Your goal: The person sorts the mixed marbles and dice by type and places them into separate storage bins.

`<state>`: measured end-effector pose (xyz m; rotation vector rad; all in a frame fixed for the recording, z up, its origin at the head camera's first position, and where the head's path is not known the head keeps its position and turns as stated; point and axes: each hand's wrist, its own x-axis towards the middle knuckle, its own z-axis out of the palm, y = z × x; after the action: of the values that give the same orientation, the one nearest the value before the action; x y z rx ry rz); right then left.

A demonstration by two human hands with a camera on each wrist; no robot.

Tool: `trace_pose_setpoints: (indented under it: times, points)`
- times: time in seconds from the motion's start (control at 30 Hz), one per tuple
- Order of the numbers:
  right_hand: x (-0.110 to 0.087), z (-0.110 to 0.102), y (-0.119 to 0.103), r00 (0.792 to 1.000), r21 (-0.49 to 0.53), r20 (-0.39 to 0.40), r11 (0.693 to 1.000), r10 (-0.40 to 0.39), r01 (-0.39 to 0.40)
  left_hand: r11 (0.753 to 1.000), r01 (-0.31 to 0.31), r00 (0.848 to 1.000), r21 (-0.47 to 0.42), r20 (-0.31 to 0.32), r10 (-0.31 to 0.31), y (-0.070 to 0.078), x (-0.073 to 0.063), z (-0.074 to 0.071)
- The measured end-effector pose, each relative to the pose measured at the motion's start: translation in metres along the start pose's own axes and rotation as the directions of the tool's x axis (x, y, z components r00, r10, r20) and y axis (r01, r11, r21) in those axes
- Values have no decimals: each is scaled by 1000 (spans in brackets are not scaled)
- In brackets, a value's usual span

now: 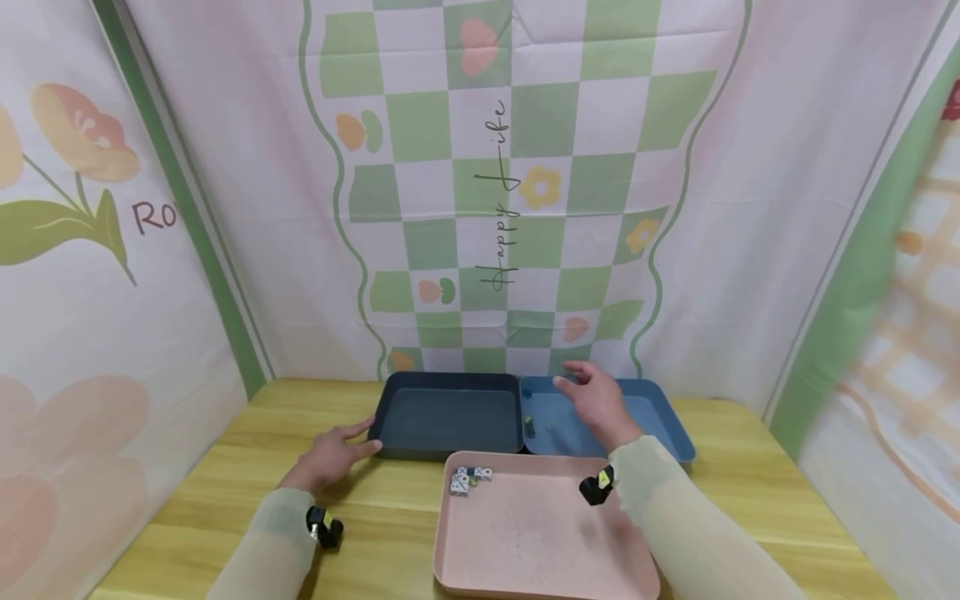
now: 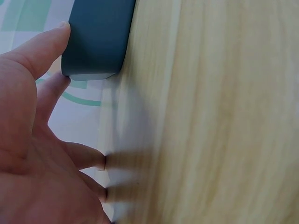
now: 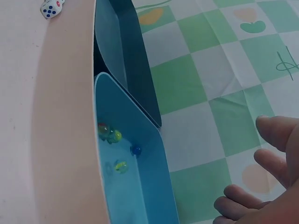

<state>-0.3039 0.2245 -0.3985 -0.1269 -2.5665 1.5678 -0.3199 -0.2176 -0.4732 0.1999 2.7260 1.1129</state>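
dark-blue rectangular plastic tray (image 1: pixel 450 421): best steadied lightly by the spread left hand (image 1: pixel 330 458); right hand (image 1: pixel 598 406), empty, fingers parted, should clear it.

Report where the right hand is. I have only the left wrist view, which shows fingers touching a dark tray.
Observer: In the head view, the right hand appears above the blue tray, beside your dark tray.

Operator: Tell me what lies in that blue one.

Observer: A few small glass marbles, best seen from the right wrist.

Operator: Describe anything else out of my sight.

Observer: A pink tray stands nearer the person, with white dice in its far left corner.
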Motion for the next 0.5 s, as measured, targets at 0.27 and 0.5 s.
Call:
trace_pose_setpoints:
  times: [0.27, 0.5]
  points:
    - [-2, 2, 3, 1000, 42, -21, 999, 18, -17, 1000, 1, 1000, 13, -3, -1, -1, 0, 0]
    - [-3, 1, 1, 1000, 23, -12, 1000, 11, -10, 1000, 2, 1000, 12, -5, -2, 0, -1, 0]
